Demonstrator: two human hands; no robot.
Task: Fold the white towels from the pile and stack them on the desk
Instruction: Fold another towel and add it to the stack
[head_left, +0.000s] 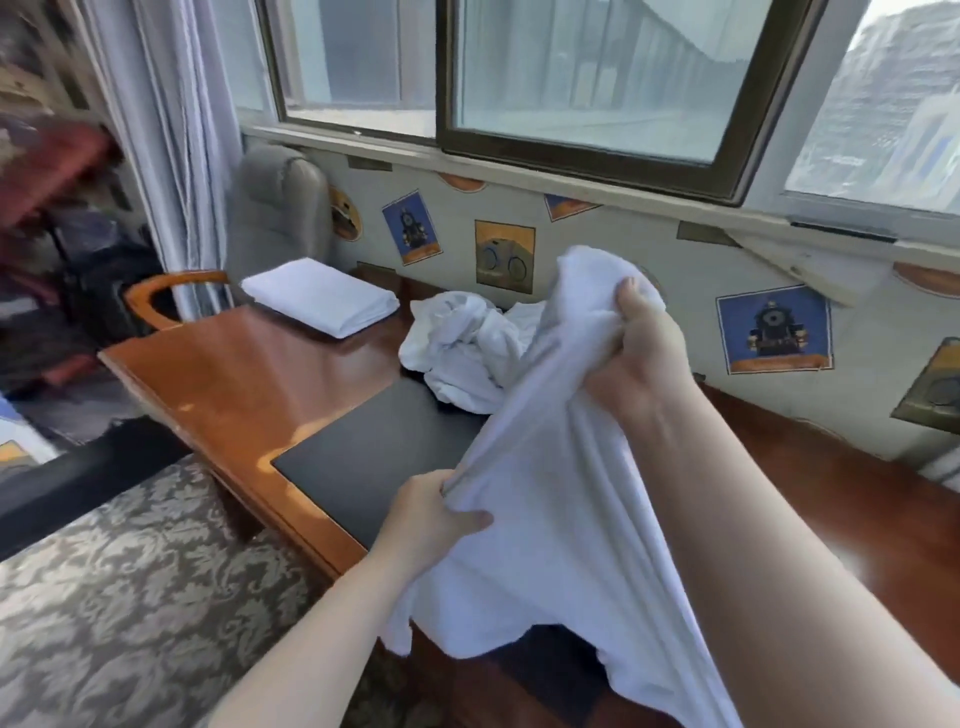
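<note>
Towel (545, 519) hangs bunched between both hands above the bench (249, 374): the right hand (641, 358) clutches a wad up high, the left hand (431, 519) pinches a gathered edge lower and nearer the body. Beyond the right hand lies the crumpled pile (462, 348); far off past the left hand sits the folded stack (319, 301). To my eye, the step is finding corners. Best to slide each hand along the hem until two adjacent corners are held, then spread them apart so the cloth hangs flat before folding.
</note>
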